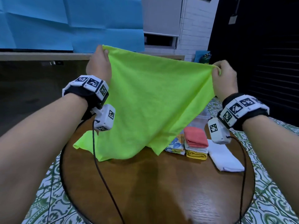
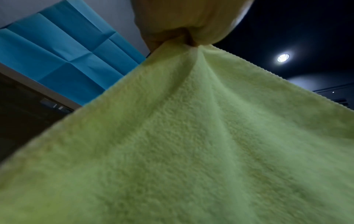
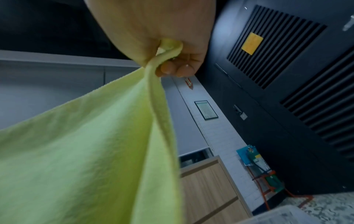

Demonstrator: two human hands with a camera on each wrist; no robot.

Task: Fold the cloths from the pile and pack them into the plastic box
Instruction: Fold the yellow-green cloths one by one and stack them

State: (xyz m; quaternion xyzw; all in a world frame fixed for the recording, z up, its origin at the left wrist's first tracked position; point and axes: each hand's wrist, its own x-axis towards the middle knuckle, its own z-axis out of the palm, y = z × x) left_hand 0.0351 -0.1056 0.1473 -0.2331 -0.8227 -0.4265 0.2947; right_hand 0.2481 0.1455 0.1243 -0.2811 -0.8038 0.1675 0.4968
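Observation:
A lime green cloth (image 1: 152, 101) hangs spread in the air above the round wooden table (image 1: 153, 183). My left hand (image 1: 99, 62) pinches its upper left corner, and my right hand (image 1: 224, 75) pinches its upper right corner. The lower edge of the green cloth drapes onto the table. In the left wrist view the green cloth (image 2: 191, 144) fills most of the picture below my left hand (image 2: 187, 36). The right wrist view shows the cloth's corner (image 3: 168, 48) bunched in my right hand (image 3: 172, 60). The clear plastic box (image 1: 201, 118) stands behind the cloth, mostly hidden.
Folded cloths lie at the table's right: a coral one (image 1: 195, 136) stacked on a yellow one (image 1: 196, 155), a patterned one (image 1: 175, 145) and a white one (image 1: 225, 156). Two wrist cables cross the tabletop. A patterned tile floor (image 1: 48, 199) surrounds the table.

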